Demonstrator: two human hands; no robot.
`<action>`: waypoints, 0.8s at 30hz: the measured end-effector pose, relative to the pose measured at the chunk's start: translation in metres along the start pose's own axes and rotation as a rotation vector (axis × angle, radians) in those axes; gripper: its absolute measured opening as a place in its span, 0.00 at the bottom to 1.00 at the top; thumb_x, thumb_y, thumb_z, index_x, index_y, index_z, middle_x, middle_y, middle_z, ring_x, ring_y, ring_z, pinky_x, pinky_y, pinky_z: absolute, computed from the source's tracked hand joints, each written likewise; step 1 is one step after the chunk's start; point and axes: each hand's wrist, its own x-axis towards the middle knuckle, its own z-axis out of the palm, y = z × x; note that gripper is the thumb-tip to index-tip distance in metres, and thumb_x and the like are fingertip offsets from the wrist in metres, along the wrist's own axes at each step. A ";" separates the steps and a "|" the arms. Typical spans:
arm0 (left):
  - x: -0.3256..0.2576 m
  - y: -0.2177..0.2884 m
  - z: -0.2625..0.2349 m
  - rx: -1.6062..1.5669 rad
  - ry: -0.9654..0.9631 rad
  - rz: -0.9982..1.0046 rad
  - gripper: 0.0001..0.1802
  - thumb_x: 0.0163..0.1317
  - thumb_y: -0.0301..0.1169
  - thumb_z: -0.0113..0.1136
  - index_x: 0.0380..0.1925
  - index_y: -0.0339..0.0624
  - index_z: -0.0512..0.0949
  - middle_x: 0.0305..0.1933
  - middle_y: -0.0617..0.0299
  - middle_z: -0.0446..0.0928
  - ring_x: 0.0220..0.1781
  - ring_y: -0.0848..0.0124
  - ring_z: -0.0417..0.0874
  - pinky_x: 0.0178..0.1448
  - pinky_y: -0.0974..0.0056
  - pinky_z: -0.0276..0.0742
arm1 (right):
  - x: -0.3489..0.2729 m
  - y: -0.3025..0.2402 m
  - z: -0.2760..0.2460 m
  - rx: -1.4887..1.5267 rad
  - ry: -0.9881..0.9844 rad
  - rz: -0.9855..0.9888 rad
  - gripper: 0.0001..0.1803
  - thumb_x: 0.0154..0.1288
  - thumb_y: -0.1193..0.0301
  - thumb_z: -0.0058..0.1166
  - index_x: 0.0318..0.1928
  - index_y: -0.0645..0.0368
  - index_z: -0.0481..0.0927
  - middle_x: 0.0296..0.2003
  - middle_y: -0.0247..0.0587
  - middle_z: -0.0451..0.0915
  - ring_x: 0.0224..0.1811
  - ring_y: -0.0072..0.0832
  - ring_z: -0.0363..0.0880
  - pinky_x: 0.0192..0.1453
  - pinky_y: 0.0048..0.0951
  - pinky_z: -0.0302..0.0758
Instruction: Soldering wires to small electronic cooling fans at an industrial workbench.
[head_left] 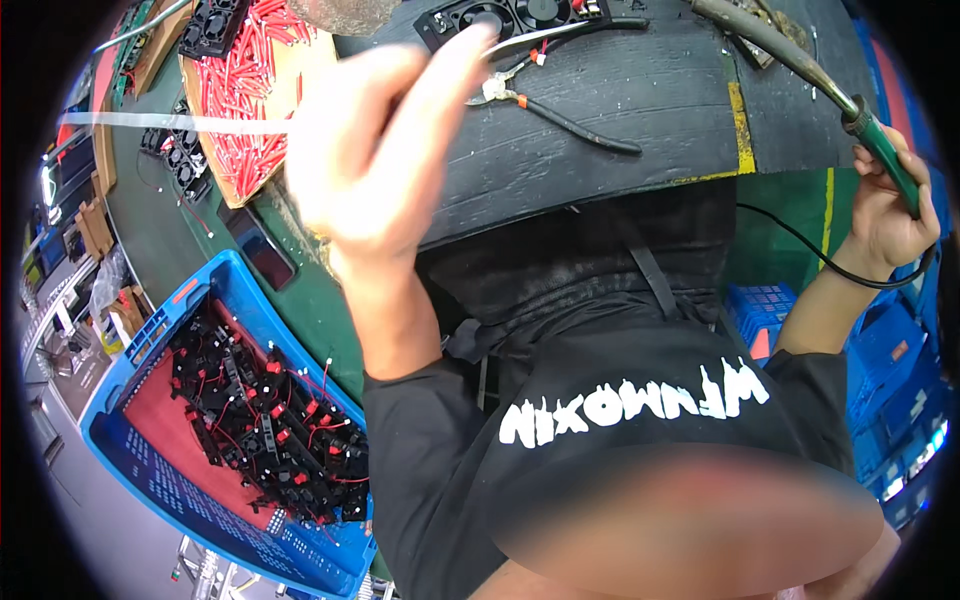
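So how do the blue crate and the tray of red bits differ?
The blue crate is plastic with perforated walls; the tray looks plain brown. The crate holds black fan parts with red wires; the tray holds loose red tubes. The crate sits below bench level, the tray on it. Both are open-topped.

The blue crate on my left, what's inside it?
The blue crate holds a heap of small black fans with red and black wires, lying on a red liner. Whatever lies beneath the heap is covered, and the black sleeve hides the crate's near corner.
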 end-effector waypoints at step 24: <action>0.024 -0.018 0.077 0.074 -0.063 -0.018 0.15 0.42 0.27 0.69 0.34 0.39 0.87 0.33 0.65 0.77 0.32 0.70 0.78 0.46 0.63 0.70 | 0.076 0.018 0.007 0.031 0.032 0.220 0.23 0.68 0.55 0.46 0.46 0.61 0.82 0.58 0.66 0.73 0.39 0.42 0.77 0.42 0.30 0.74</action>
